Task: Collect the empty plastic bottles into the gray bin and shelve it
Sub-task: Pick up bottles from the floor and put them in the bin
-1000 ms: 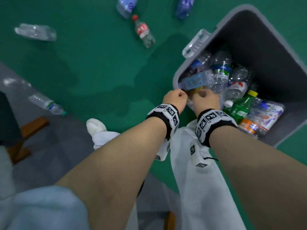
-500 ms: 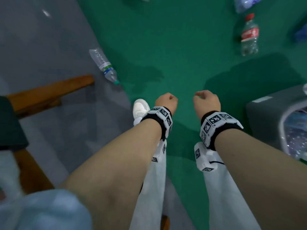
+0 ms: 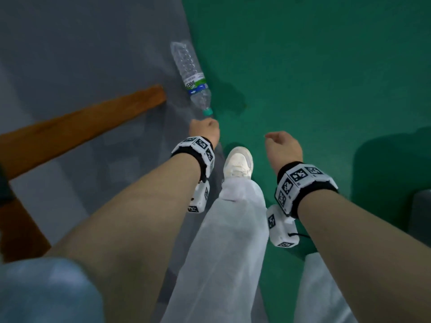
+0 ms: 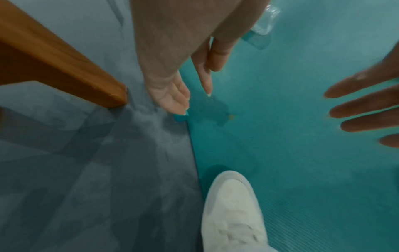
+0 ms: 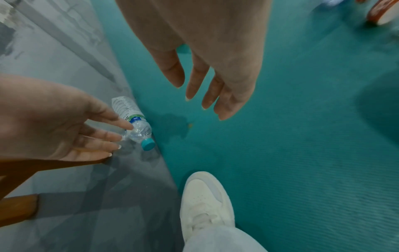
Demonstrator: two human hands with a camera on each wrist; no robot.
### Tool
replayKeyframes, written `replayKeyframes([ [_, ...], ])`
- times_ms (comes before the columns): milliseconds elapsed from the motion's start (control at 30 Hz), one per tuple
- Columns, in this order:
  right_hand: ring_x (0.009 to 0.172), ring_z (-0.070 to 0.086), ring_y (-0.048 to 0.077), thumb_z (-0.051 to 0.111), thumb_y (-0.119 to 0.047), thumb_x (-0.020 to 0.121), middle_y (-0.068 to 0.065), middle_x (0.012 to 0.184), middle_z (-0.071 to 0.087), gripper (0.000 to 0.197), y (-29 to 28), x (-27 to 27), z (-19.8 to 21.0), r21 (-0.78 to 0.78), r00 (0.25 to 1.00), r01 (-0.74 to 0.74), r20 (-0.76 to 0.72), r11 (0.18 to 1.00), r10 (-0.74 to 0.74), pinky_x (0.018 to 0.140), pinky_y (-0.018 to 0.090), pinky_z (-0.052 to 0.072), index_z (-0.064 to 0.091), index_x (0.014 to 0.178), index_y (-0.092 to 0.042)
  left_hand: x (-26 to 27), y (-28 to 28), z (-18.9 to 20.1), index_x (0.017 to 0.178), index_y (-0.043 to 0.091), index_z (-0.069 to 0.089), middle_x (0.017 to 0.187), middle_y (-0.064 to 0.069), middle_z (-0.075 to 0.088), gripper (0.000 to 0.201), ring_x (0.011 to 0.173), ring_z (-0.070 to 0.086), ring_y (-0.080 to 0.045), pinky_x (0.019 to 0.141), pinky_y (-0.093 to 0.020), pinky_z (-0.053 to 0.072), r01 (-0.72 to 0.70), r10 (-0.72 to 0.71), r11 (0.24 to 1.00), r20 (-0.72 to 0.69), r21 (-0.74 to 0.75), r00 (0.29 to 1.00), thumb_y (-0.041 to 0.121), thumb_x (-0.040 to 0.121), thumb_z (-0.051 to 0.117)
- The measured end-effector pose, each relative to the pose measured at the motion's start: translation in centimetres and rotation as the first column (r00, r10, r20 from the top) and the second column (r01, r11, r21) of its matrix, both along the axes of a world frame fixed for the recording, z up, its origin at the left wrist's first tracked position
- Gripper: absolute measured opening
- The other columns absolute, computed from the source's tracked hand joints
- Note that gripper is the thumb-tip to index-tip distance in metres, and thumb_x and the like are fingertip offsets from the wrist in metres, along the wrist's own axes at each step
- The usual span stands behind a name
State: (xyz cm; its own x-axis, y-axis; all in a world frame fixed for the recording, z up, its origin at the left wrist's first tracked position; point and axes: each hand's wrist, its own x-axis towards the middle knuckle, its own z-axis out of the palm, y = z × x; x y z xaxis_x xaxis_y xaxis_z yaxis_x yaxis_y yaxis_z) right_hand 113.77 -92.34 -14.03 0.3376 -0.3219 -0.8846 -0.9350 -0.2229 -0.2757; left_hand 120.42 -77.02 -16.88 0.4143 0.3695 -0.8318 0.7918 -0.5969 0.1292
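Observation:
A clear plastic bottle [image 3: 190,73] with a green-and-blue label and a teal cap lies on the grey floor, right at the edge of the green mat. My left hand [image 3: 205,130] hovers just short of its cap with straight, relaxed fingers and holds nothing. In the right wrist view the left hand's fingers [image 5: 103,136] reach up to the bottle [image 5: 134,117]; whether they touch it I cannot tell. My right hand [image 3: 283,145] hangs over the mat with loose fingers [image 5: 205,92], empty. Only a corner of the gray bin [image 3: 422,213] shows at the right edge.
A brown wooden beam [image 3: 81,127] runs across the grey floor left of the bottle, its end close to my left hand. My white shoe [image 3: 238,162] stands between the hands. Another bottle with a red label [image 5: 382,13] lies farther off on the mat.
Both hands have left the bin's bottles. The view has swung left, the bin has slid almost out of sight, and my left hand has come down near the floor bottle's cap.

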Motion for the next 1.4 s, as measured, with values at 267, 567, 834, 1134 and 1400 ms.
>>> replayKeyframes([
  [267,0.104,0.058,0.016,0.047,-0.018,0.094,-0.001,0.118,0.064,0.03,1.1,3.0,-5.6,-0.027,0.999,0.036,-0.015,0.999,-0.037,0.093,0.028,0.045,0.064,0.118,-0.017,5.0,1.6,-5.5,0.138,0.037,0.044,0.157,-0.006,-0.011,0.039,0.142,0.026,-0.026,0.117,-0.032,0.016,-0.009,0.009,1.0,-0.012,-0.018,1.0,0.039,0.101,0.034],
  [567,0.092,0.055,0.015,0.048,-0.019,0.094,-0.005,0.101,0.059,0.026,-2.5,3.0,-8.1,-0.064,0.996,0.073,-0.049,0.995,-0.076,0.085,0.026,0.044,0.065,0.113,-0.019,6.6,0.9,-9.0,0.139,0.035,0.044,0.15,-0.009,0.009,0.039,0.136,0.034,-0.023,0.116,-0.026,0.017,-0.008,0.008,1.0,-0.007,-0.015,1.0,0.034,0.101,0.036],
  [834,0.092,0.055,0.018,0.047,-0.018,0.094,0.002,0.114,0.065,0.027,-6.3,3.6,-4.4,-0.12,0.989,0.112,-0.086,0.986,-0.122,0.09,0.034,0.047,0.064,0.115,-0.017,5.4,-1.5,-2.4,0.137,0.039,0.046,0.139,-0.01,0.023,0.038,0.119,0.048,-0.026,0.106,-0.024,0.032,0.091,-0.091,0.994,0.0,-0.065,0.996,0.037,0.1,0.038],
  [1134,0.101,0.059,0.021,0.046,-0.018,0.095,0.002,0.119,0.064,0.031,-15.3,2.0,1.9,-0.114,0.981,0.184,-0.037,0.976,-0.19,0.093,0.033,0.046,0.063,0.12,-0.015,1.9,-11.3,4.3,0.134,0.034,0.051,0.133,-0.013,0.027,0.037,0.106,0.052,-0.025,0.103,-0.023,0.034,0.294,-0.296,0.94,0.016,-0.171,0.955,0.035,0.1,0.037],
  [1400,0.099,0.063,0.024,0.045,-0.017,0.093,0.005,0.118,0.065,0.032,-28.8,0.9,0.9,-0.184,0.997,0.003,-0.075,0.983,-0.017,0.079,0.027,0.046,0.061,0.12,-0.015,-1.9,-25.2,4.8,0.137,0.032,0.048,0.135,-0.008,0.023,0.038,0.105,0.035,-0.01,0.097,-0.013,0.02,0.315,-0.318,0.89,0.047,-0.328,0.947,0.033,0.102,0.035],
])
